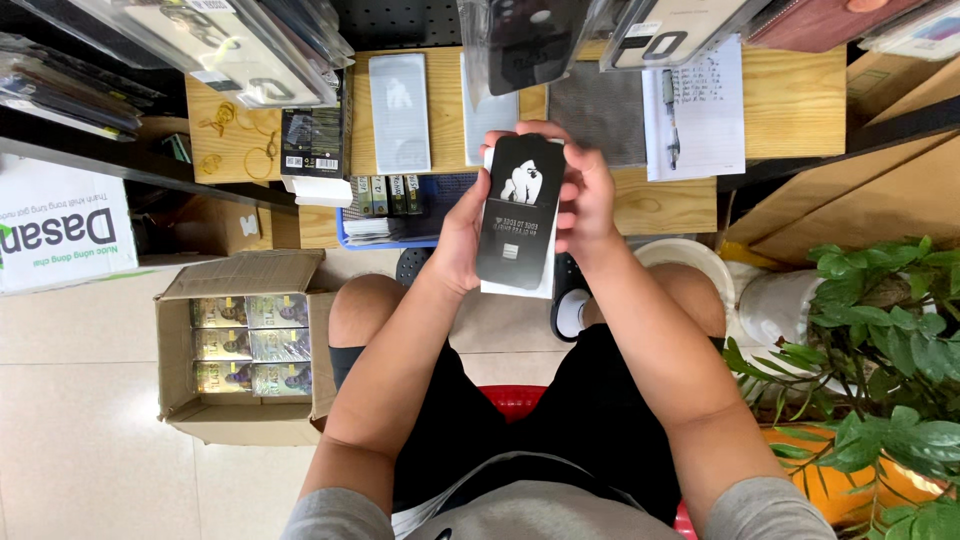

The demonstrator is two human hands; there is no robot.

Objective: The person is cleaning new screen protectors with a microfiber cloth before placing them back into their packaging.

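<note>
I hold a flat black packet (520, 215) with a white picture on it, upright in front of me above my knees. A white card shows behind its lower edge. My left hand (462, 232) grips the packet's left side. On the packet's right side and top edge, the fingers of my right hand (586, 195) are closed. I sit on a red stool (515, 400) facing a low wooden table (790, 100).
On the table lie two pale flat packets (400, 110), a grey cloth (600, 110), a written sheet with a pen (695, 105) and rubber bands (235, 135). An open cardboard box (240, 350) of small boxes stands at left. A potted plant (880, 350) is at right. Packaged phone cases hang overhead.
</note>
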